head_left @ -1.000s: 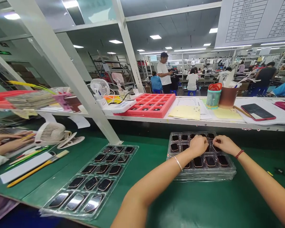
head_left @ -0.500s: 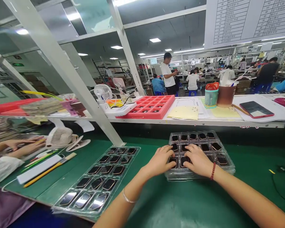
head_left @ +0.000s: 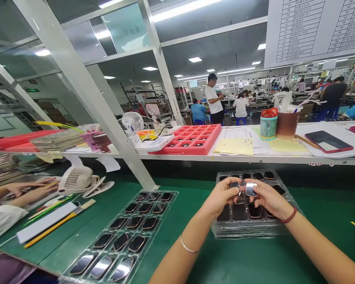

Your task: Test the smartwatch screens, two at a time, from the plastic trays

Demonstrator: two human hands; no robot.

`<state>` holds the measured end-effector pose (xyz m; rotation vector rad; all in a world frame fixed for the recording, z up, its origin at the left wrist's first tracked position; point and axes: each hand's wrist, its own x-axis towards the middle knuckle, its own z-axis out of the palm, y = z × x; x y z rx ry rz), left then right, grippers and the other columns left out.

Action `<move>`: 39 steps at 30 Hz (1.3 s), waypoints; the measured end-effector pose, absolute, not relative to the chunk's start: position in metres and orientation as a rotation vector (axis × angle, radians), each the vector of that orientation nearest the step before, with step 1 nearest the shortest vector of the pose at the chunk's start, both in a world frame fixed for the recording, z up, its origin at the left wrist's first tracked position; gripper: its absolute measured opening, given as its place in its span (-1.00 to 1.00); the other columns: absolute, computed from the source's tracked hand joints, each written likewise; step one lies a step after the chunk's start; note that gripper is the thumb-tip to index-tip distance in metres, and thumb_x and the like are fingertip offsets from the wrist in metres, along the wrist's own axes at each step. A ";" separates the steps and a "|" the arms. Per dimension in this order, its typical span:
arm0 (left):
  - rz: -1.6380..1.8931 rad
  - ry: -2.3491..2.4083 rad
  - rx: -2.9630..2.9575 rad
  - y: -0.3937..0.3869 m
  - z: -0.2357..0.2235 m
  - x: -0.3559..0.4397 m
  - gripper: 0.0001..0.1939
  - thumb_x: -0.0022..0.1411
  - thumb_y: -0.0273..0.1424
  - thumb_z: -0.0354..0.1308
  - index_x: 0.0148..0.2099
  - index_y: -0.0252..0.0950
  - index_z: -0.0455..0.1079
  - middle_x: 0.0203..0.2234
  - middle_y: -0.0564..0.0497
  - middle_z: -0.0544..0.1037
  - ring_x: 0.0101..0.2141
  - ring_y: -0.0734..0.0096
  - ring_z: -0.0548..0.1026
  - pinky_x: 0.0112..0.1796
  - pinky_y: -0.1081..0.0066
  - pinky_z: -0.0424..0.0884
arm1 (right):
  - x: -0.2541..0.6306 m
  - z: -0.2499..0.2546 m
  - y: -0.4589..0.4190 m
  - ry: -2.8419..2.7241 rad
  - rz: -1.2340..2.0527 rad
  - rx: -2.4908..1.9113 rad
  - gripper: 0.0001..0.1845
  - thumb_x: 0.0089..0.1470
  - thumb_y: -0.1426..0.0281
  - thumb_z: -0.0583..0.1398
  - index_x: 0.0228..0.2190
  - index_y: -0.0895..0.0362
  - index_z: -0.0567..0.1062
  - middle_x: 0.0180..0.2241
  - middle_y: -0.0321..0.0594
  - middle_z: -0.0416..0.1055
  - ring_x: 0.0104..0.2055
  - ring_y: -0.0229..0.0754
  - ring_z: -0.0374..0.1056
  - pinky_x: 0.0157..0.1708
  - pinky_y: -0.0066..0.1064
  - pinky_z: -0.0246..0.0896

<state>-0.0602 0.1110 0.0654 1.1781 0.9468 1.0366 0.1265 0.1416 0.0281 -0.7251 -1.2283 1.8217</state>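
Above the right-hand stack of clear plastic trays (head_left: 242, 232), my left hand (head_left: 220, 197) pinches a square smartwatch body (head_left: 234, 187) with a dark screen and coppery rim. My right hand (head_left: 269, 198) grips a second smartwatch body (head_left: 251, 189), whose screen reflects white light. The two watches are held nearly side by side. Below them, more dark-screened watch bodies (head_left: 239, 212) sit in the top tray's pockets, some hidden by my hands. To the left lies another clear tray (head_left: 114, 253), also filled with watch bodies.
A slanted white post (head_left: 136, 165) meets the green bench behind the left tray. The shelf ahead bears a red compartment box (head_left: 208, 146), a phone (head_left: 328, 141) and cups. Farther left are a small fan (head_left: 77, 179), a brush (head_left: 62, 223) and a co-worker's hands (head_left: 32, 191).
Both hands have lifted off the tray pockets and come together, each now holding a watch body up. The camera view has shifted slightly. The left tray stays put.
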 end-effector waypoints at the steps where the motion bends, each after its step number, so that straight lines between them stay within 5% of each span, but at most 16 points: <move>1: 1.028 0.910 1.143 0.112 0.067 -0.061 -0.53 -0.05 -0.39 0.26 -0.04 -0.32 0.28 -0.31 -0.05 0.50 -0.61 0.65 0.37 -0.66 0.62 0.08 | 0.130 0.029 0.142 -1.182 1.874 -0.694 -0.63 0.07 0.34 0.21 -0.05 0.08 0.37 -0.27 -0.20 0.46 -0.44 -0.32 0.39 -0.53 -0.52 0.36; 5: 0.961 0.800 1.043 0.109 0.072 -0.069 -0.41 0.01 -0.42 0.22 0.12 -0.27 0.22 -0.09 -0.19 0.47 -0.44 0.49 0.48 -0.59 0.59 0.21 | 0.140 0.037 0.138 -1.121 1.987 -0.599 -0.56 0.07 0.42 0.22 0.01 0.04 0.36 -0.29 -0.23 0.46 -0.42 -0.33 0.38 -0.48 -0.53 0.39; 10: 0.895 0.688 1.005 0.100 0.076 -0.078 -0.27 0.07 -0.35 0.22 0.26 -0.19 0.04 -0.13 -0.18 0.50 -0.44 0.46 0.51 -0.53 0.55 0.30 | 0.146 0.051 0.128 -1.130 2.036 -0.529 -0.61 0.05 0.38 0.24 -0.04 0.07 0.42 -0.21 -0.18 0.46 -0.48 -0.36 0.37 -0.51 -0.54 0.37; 16: 0.846 0.579 0.988 0.097 0.077 -0.079 -0.44 0.05 -0.33 0.24 0.12 -0.30 0.29 -0.14 -0.19 0.50 -0.45 0.48 0.50 -0.53 0.57 0.28 | 0.146 0.057 0.121 -1.172 2.019 -0.512 -0.59 0.01 0.32 0.27 -0.06 0.09 0.45 -0.24 -0.16 0.48 -0.52 -0.35 0.35 -0.52 -0.52 0.34; 19: 0.864 0.558 0.963 0.097 0.076 -0.081 -0.43 0.03 -0.33 0.26 0.12 -0.26 0.29 -0.11 -0.18 0.49 -0.45 0.51 0.47 -0.53 0.57 0.26 | 0.145 0.055 0.121 -1.178 1.960 -0.557 -0.60 0.00 0.30 0.26 -0.07 0.09 0.46 -0.16 -0.11 0.47 -0.51 -0.35 0.34 -0.52 -0.51 0.32; 24: 0.925 0.539 0.974 0.097 0.075 -0.083 -0.40 -0.04 -0.25 0.31 0.06 -0.29 0.32 -0.33 -0.07 0.52 -0.55 0.59 0.40 -0.56 0.58 0.25 | 0.146 0.056 0.118 -1.230 1.932 -0.554 -0.57 -0.02 0.30 0.29 -0.07 0.08 0.47 -0.18 -0.12 0.49 -0.59 -0.40 0.27 -0.58 -0.54 0.28; 28: 0.933 0.665 1.089 0.099 0.077 -0.082 -0.50 0.06 -0.25 0.24 0.04 -0.30 0.32 -0.26 -0.12 0.49 -0.42 0.42 0.50 -0.48 0.52 0.35 | 0.143 0.058 0.115 -1.296 1.885 -0.627 -0.55 0.01 0.26 0.26 -0.03 0.07 0.43 -0.12 -0.08 0.44 -0.45 -0.28 0.40 -0.49 -0.45 0.39; 32: 0.963 0.810 1.194 0.102 0.076 -0.079 -0.53 0.10 -0.36 0.19 0.08 -0.27 0.28 -0.10 -0.16 0.44 -0.27 0.32 0.50 -0.39 0.46 0.39 | 0.138 0.055 0.116 -1.351 1.771 -0.734 -0.52 0.07 0.25 0.20 0.04 0.04 0.35 0.02 -0.05 0.33 -0.22 -0.13 0.44 -0.38 -0.35 0.44; 39: 0.942 0.992 1.355 0.103 0.071 -0.071 -0.53 0.02 -0.55 0.09 0.03 -0.34 0.28 -0.23 -0.12 0.50 -0.31 0.35 0.50 -0.43 0.49 0.34 | 0.133 0.049 0.116 -1.616 1.534 -0.794 -0.60 0.08 0.36 0.15 -0.01 0.08 0.35 -0.16 -0.10 0.42 -0.35 -0.22 0.41 -0.46 -0.40 0.38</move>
